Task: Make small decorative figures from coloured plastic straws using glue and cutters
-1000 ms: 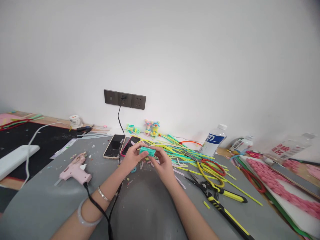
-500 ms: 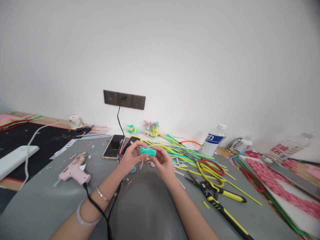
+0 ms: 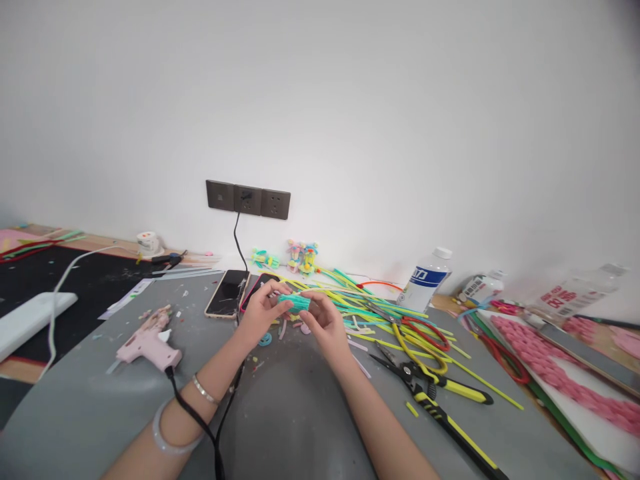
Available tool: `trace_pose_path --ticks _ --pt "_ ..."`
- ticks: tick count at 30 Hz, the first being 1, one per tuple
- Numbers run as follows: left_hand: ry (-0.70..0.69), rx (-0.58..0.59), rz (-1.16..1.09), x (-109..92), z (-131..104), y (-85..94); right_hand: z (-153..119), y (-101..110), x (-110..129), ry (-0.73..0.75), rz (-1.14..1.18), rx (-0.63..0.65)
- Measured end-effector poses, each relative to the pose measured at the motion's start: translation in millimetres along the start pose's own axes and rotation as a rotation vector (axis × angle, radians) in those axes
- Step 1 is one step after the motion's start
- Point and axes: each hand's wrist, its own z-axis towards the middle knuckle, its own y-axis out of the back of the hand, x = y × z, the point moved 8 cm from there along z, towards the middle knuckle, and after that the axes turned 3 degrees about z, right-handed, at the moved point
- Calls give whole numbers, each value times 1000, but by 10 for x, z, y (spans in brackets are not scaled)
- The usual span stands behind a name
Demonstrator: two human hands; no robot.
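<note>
Between my two hands, above the grey work surface (image 3: 295, 413), is a small turquoise fuzzy piece (image 3: 296, 303) that looks made of pipe cleaners laid side by side. My left hand (image 3: 263, 310) pinches its left end between thumb and fingers. At its right end, my right hand (image 3: 326, 323) closes its thumb and fingertips on it. Small turquoise rings (image 3: 265, 339) and pale scraps lie just below the hands. Two phones, one a gold-edged phone (image 3: 227, 293), lie behind my left hand.
A pink glue gun (image 3: 150, 343) rests at left, its black cord running under my left forearm. Yellow and green pipe cleaners (image 3: 345, 293), yellow-handled pruning shears (image 3: 430, 393) and red-handled scissors (image 3: 425, 333) spread at right. A bottle (image 3: 425, 280) and small figures (image 3: 303, 257) stand by the wall.
The turquoise piece has turned slightly in my fingers, and my left thumb now lies higher across its left end. Everything else on the surface stays put.
</note>
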Motion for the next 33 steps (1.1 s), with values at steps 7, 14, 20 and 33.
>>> trace_pose_path --ticks 7,14,20,33 --pt "24 46 171 82 11 1 33 114 -39 5 -142 -83" --pt "-92 203 504 -12 -35 -122 20 129 124 233 -500 -87" --pt "-89 270 680 64 -59 -169 -11 33 87 227 -475 2" --pt "-76 239 540 38 -48 -177 -246 -35 434 465 -524 -18"
